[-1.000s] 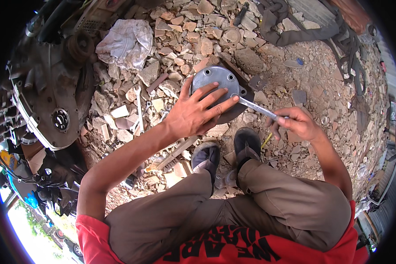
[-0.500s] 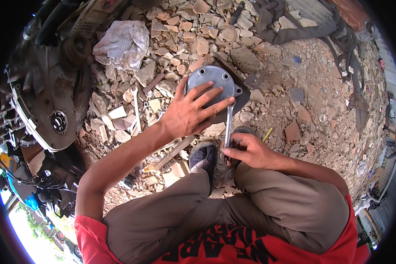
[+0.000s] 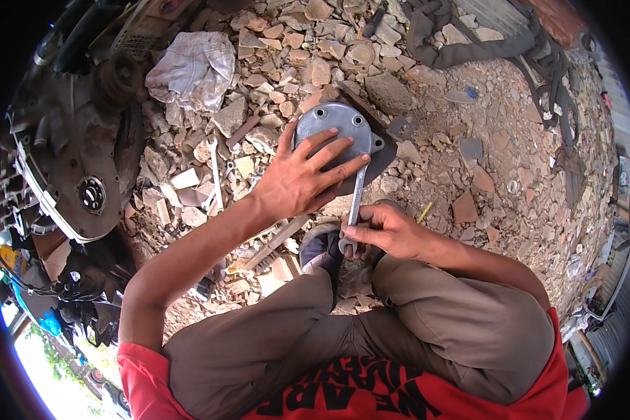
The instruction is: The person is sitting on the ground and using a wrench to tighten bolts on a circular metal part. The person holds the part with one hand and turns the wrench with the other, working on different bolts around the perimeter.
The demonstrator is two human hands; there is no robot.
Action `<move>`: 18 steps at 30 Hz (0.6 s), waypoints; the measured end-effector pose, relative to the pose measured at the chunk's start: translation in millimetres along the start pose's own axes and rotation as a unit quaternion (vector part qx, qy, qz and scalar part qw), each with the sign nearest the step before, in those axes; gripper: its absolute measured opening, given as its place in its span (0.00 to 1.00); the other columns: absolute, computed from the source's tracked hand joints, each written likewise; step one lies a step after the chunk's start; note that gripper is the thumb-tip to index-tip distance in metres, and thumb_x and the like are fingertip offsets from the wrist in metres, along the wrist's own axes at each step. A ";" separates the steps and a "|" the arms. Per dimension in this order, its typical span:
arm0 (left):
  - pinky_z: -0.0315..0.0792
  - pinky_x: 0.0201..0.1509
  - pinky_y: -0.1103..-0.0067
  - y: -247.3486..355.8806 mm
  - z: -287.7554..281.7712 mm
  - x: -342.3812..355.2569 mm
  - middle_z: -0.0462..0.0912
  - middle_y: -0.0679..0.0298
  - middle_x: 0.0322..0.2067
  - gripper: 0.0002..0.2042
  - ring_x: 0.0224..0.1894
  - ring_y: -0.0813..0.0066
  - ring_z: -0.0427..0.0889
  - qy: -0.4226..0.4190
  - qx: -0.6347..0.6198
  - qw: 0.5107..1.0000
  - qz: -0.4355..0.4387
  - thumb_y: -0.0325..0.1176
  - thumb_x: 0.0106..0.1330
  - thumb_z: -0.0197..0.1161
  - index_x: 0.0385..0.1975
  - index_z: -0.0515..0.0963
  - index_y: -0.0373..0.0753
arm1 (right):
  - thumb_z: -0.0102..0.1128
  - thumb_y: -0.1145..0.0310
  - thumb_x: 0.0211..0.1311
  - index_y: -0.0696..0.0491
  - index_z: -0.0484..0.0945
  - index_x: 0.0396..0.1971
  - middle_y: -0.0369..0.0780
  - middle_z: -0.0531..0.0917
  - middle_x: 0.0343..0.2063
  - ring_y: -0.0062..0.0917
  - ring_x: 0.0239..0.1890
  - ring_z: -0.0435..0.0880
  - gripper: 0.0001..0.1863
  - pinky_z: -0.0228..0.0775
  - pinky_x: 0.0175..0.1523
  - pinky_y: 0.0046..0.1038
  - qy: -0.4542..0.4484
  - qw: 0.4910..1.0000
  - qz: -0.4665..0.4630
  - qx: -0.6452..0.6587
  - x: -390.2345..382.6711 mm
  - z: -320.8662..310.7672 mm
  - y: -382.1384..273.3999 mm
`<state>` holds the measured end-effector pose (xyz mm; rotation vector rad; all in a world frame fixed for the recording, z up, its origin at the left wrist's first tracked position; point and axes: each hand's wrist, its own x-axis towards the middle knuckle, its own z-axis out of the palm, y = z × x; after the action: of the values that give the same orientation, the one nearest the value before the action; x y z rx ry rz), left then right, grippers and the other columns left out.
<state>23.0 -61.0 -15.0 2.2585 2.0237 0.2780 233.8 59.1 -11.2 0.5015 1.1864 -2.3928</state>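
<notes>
A round grey metal cover [image 3: 339, 120] with bolt holes and small lugs lies in front of me, over a dark flat piece. My left hand [image 3: 295, 176] rests on it with the fingers spread, and hides its lower left part. Between the thumb and fingers of my right hand [image 3: 393, 229] is a silver combination wrench [image 3: 358, 192]. Its far end meets the cover's lower right edge, beside my left fingertips; whatever it fits there is hidden. The open jaw of the wrench shows below my right thumb.
Broken stone and brick rubble [image 3: 392, 94] covers the ground. Another wrench [image 3: 217, 175] lies left of my left forearm. A crumpled whitish cloth [image 3: 192, 70] sits farther off. A large engine casing [image 3: 77, 161] stands at the left, and dark straps [image 3: 462, 52] lie at the far right.
My right hand has swung the near end of the wrench slightly to the left, and its open jaw now shows. My left hand stays spread on the cover.
</notes>
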 end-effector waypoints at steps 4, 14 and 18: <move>0.50 0.74 0.43 2.0 -5.5 2.3 0.66 0.67 0.66 0.39 0.71 0.62 0.61 -0.017 -0.007 1.000 -0.001 0.49 0.57 0.71 0.71 0.63 0.66 | 0.57 0.65 0.74 0.59 0.78 0.46 0.35 0.83 0.35 0.17 0.36 0.82 0.12 0.75 0.42 0.23 0.030 0.993 0.012 -0.109 -9.0 -21.6 12.9; 0.50 0.74 0.44 1.4 -2.9 2.6 0.66 0.67 0.66 0.39 0.71 0.62 0.62 0.000 -0.010 1.000 0.004 0.47 0.58 0.70 0.72 0.61 0.67 | 0.57 0.61 0.74 0.59 0.80 0.40 0.35 0.84 0.30 0.17 0.35 0.81 0.14 0.74 0.44 0.24 0.098 0.928 0.021 -0.360 -58.4 -117.6 -98.0; 0.50 0.75 0.44 -1.9 -3.2 -2.3 0.66 0.68 0.66 0.40 0.71 0.64 0.62 -0.003 -0.010 1.000 -0.001 0.48 0.58 0.70 0.73 0.59 0.67 | 0.56 0.61 0.74 0.58 0.79 0.37 0.33 0.81 0.29 0.15 0.34 0.77 0.14 0.69 0.42 0.21 0.109 0.938 -0.026 -0.327 -65.6 -82.1 -122.9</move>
<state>20.3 -63.2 -12.4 2.2434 2.0107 0.2889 236.6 206.6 55.1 0.5142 1.9967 -1.8418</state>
